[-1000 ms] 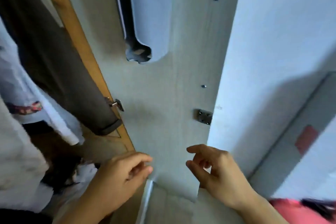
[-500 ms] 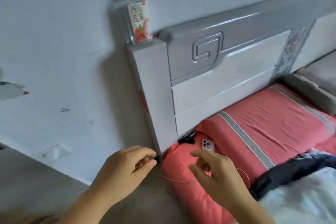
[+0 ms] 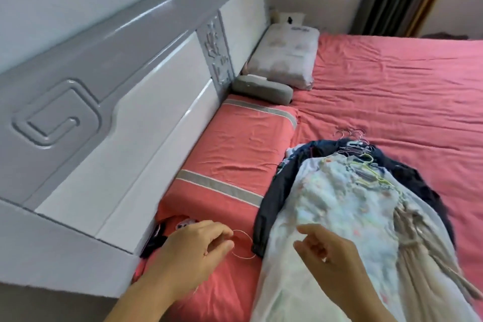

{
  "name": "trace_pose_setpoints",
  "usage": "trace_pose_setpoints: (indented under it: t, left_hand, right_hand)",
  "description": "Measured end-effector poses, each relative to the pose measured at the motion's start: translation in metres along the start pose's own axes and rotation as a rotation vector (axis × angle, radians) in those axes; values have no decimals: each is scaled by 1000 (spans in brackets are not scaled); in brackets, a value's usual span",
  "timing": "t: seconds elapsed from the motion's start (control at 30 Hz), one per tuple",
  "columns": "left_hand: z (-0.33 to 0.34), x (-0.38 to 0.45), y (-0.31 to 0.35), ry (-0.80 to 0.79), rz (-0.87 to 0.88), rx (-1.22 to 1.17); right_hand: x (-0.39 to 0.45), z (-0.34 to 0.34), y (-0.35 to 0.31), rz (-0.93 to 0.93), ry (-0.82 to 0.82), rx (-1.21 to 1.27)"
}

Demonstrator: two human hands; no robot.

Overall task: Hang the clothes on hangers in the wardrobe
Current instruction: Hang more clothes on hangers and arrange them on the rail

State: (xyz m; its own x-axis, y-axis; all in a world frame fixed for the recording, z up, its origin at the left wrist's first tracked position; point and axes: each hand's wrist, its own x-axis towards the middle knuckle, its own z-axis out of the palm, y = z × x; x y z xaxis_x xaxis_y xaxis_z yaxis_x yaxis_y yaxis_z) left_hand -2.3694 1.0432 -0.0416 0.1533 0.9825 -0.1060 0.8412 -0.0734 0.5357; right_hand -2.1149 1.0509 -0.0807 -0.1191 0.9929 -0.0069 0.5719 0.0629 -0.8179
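Pale dress (image 3: 337, 217): top of the pile of clothes on the bed (image 3: 392, 91) — soft, light, floppy.
Left hand (image 3: 190, 256): fingers curled, seemingly pinching a thin thread loop (image 3: 243, 244); hard to tell.
Right hand (image 3: 332, 261): over the dress hem, fingers loosely bent, holding nothing.
Dark jacket (image 3: 271, 198): underneath, probably heavier.
Hangers (image 3: 366, 162): at the far collars — likely the best grip.
Pillow (image 3: 235, 149): beside the pile.

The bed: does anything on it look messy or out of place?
Yes. A pile of clothes on hangers lies heaped on the red sheet, not hung up. A phone sits wedged by the headboard, and a thin white cord loops loose near the left hand.
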Motion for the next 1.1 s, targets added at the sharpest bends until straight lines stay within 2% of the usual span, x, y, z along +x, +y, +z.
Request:
trace_pose_setpoints:
  t: [0.2, 0.47, 0.63, 0.83, 1.1]
  left_hand:
    - [37, 80, 31, -174, 264, -6]
    - [84, 157, 55, -406, 472, -28]
    - [114, 192, 64, -462, 457, -16]
    - [150, 224, 75, -494, 389, 46]
    - [224, 282, 82, -555, 218, 86]
  right_hand:
    - [-16, -31, 34, 192, 226, -23]
    - [-27, -36, 50, 391, 408, -119]
    - [-15, -47, 78, 477, 427, -159]
    - [31, -67, 127, 464, 443, -155]
    - [111, -90, 242, 465, 356, -129]
